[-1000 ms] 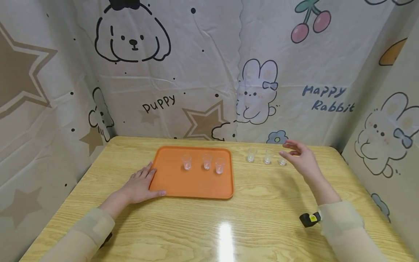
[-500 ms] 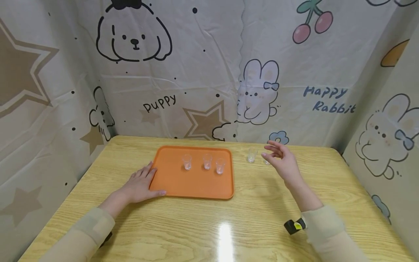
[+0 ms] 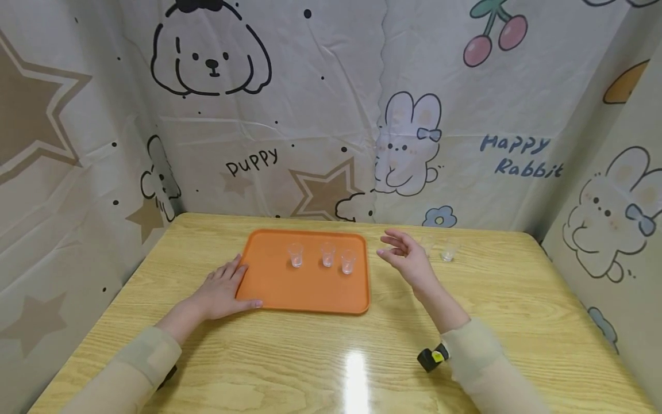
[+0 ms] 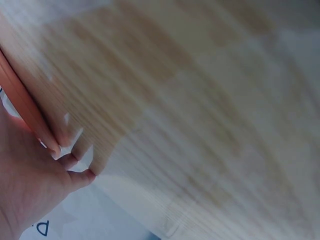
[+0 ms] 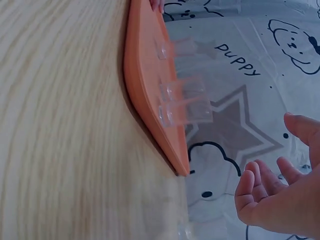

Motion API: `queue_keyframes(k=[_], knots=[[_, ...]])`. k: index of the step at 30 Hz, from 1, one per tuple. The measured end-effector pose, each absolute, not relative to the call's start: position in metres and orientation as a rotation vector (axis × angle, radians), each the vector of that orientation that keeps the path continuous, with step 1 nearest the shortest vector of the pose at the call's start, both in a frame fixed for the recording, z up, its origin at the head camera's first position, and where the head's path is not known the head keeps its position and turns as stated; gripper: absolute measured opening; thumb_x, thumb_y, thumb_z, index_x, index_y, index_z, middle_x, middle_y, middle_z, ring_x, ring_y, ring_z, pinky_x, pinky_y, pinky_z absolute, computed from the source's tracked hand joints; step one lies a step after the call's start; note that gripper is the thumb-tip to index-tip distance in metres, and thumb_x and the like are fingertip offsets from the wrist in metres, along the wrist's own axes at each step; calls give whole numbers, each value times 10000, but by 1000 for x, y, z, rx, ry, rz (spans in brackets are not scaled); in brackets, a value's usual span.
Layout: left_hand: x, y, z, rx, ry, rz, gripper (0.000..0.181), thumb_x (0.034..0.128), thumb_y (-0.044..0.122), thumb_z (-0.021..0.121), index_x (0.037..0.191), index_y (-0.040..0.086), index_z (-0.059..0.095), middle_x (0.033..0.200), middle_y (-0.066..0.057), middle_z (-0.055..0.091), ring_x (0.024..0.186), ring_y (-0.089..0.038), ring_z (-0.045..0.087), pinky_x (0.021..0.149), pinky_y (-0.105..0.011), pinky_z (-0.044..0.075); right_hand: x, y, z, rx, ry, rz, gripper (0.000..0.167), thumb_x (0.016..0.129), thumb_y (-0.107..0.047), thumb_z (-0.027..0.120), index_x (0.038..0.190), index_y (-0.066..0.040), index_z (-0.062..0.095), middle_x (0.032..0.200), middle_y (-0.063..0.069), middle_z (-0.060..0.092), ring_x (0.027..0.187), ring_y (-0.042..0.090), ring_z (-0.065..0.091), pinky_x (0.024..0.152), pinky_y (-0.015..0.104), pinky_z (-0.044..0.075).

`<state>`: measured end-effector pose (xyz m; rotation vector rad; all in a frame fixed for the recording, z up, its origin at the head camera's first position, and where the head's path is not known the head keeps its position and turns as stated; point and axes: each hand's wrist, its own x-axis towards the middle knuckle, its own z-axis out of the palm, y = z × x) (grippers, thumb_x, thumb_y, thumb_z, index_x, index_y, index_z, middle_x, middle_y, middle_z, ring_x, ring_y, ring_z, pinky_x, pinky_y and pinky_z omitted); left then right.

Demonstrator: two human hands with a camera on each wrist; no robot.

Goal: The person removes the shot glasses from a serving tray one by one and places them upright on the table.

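I count 3 clear, tapered, glassy cups (image 3: 327, 260) on the orange, rectangular, plastic-looking tray (image 3: 305, 294), at least 2 others (image 3: 447, 254) (1 half-hidden) off towards 3 o'clock; left hand (image 3: 217, 294) spread at the tray's 9 o'clock edge, right hand (image 3: 408, 263) loosely parted, holding nothing.

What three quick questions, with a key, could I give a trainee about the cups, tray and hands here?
1. How many clear cups stand on the orange tray?
2. True or false: the right hand is gripping the tray.
3. The left hand is: a) above the cups, b) at the tray's left edge, c) beyond the tray's right edge.
Key: 1. Three. 2. False. 3. b.
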<state>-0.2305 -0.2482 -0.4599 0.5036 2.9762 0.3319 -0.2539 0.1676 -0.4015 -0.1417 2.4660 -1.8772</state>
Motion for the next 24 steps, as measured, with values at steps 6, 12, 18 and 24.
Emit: queue_keyframes(k=[6, 12, 18, 24], knots=[[-231, -248, -460, 503, 2973, 337, 1105, 771, 776, 487, 1465, -51, 252, 1557, -234, 87, 1378, -466, 185, 1036, -668, 187, -262, 150, -413, -148, 2401, -1889, 554, 878, -158, 682, 1382, -106, 458, 1370, 166, 507, 1015, 207, 524, 781, 261, 446], [-230, -249, -460, 500, 2972, 333, 1105, 771, 781, 480, 1465, -48, 253, 1558, -230, 83, 1379, -466, 179, 1038, -667, 179, -269, 137, -424, -176, 2389, -1832, 557, 866, -110, 687, 1372, -65, 458, 1338, 201, 520, 985, 223, 527, 809, 278, 472], [-229, -248, -458, 510, 2973, 348, 1091, 778, 762, 499, 1460, -56, 262, 1555, -239, 89, 1374, -476, 182, 1042, -662, 180, -277, 130, -430, -264, 2477, -1677, 552, 850, -98, 697, 1341, 22, 474, 1271, 240, 556, 1102, 348, 532, 897, 369, 454], [-229, -248, -457, 503, 2963, 342, 1104, 772, 779, 482, 1466, -48, 253, 1560, -228, 79, 1381, -470, 171, 1044, -666, 174, -283, 122, -434, -363, 2572, -1559, 493, 816, -87, 728, 1249, 55, 540, 1141, 224, 621, 1072, 343, 584, 887, 402, 486]])
